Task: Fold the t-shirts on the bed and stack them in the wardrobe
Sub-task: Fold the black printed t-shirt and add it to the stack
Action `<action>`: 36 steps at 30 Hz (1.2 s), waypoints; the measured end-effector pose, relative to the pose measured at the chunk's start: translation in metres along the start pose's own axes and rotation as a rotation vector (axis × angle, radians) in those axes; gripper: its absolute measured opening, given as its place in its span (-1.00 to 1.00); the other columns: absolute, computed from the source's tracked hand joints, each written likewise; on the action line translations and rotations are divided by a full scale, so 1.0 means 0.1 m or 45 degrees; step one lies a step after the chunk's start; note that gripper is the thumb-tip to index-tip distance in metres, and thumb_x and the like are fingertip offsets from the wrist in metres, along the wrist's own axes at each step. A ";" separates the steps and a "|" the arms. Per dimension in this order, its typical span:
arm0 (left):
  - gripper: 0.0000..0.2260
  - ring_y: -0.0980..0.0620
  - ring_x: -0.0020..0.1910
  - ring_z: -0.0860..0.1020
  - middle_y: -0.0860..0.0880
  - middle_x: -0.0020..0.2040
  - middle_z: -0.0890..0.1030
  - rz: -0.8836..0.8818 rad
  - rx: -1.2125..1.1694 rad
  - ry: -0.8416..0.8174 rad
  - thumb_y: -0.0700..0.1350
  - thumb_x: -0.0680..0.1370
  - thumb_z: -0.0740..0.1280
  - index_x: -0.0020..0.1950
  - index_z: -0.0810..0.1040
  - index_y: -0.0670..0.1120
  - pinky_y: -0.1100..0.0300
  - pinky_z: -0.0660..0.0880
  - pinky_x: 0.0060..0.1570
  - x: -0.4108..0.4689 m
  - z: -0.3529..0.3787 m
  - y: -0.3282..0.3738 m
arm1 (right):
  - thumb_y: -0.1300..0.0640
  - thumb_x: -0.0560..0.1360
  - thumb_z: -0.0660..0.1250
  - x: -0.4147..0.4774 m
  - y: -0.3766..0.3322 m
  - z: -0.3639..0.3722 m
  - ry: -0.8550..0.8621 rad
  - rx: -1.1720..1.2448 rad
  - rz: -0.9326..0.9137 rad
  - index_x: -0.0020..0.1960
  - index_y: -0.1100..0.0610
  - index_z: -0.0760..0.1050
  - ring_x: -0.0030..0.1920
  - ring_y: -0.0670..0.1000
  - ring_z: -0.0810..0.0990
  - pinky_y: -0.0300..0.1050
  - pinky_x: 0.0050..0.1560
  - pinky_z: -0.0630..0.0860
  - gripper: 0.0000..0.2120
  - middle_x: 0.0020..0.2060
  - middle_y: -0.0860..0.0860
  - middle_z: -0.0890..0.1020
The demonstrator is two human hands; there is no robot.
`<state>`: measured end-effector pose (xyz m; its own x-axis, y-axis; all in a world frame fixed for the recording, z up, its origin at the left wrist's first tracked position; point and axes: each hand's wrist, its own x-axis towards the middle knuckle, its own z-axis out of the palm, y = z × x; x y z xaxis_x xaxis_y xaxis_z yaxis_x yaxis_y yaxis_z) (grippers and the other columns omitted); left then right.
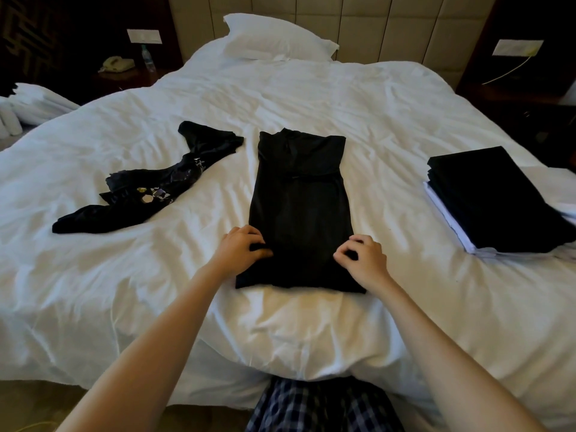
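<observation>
Head-worn wide-angle view, close at the foot of the bed, faced down toward the headboard, edges seemingly bowed.

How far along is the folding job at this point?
Done: a folded stack lies on the bed, right side. In hand: the middle shirt, sides folded in, left hand and right hand pinching its near edges. Left: the crumpled shirt is unfolded; the stack hasn't gone to the wardrobe, which is out of view.

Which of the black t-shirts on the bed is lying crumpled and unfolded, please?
The printed t-shirt on the left; the middle t-shirt is folded into a long strip, and the right-hand stack is fully folded.
</observation>
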<state>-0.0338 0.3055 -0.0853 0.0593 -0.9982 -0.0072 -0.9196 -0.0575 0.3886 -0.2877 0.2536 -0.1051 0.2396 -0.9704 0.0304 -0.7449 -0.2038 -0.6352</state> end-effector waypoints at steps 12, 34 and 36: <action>-0.51 -0.10 0.21 0.45 -0.09 0.28 0.40 -0.308 -0.321 0.170 0.11 0.50 0.35 0.35 0.33 -0.03 0.02 0.38 0.22 0.14 0.00 0.01 | 0.05 0.55 0.30 0.15 0.01 0.05 0.153 0.315 0.336 0.15 0.16 0.35 0.05 0.12 0.51 -0.16 -0.09 0.32 -0.73 0.04 0.09 0.50; -0.84 0.04 -0.44 0.28 -0.06 -0.27 0.40 -0.588 -0.962 0.718 -0.27 0.61 0.07 -0.02 0.28 0.00 0.15 0.22 -0.45 -0.27 0.29 0.31 | 0.10 0.64 0.10 -0.10 -0.09 0.26 0.524 0.400 0.370 -0.01 0.22 0.38 -0.24 0.14 0.42 -0.07 -0.28 0.20 -0.80 -0.31 0.06 0.48; -0.77 0.00 -0.41 0.32 -0.09 -0.21 0.45 -0.594 -0.894 0.668 -0.36 0.58 0.03 -0.01 0.28 -0.02 0.16 0.21 -0.44 -0.29 0.32 0.23 | 0.09 0.65 0.05 -0.06 -0.06 0.22 0.462 0.219 0.444 0.09 0.25 0.38 -0.13 0.20 0.50 -0.09 -0.23 0.25 -0.75 -0.17 0.16 0.54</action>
<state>-0.0694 0.3330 -0.1053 0.6771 -0.7345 0.0445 -0.3319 -0.2510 0.9093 -0.2708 0.2640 -0.1186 -0.2574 -0.9655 0.0401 -0.6215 0.1336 -0.7719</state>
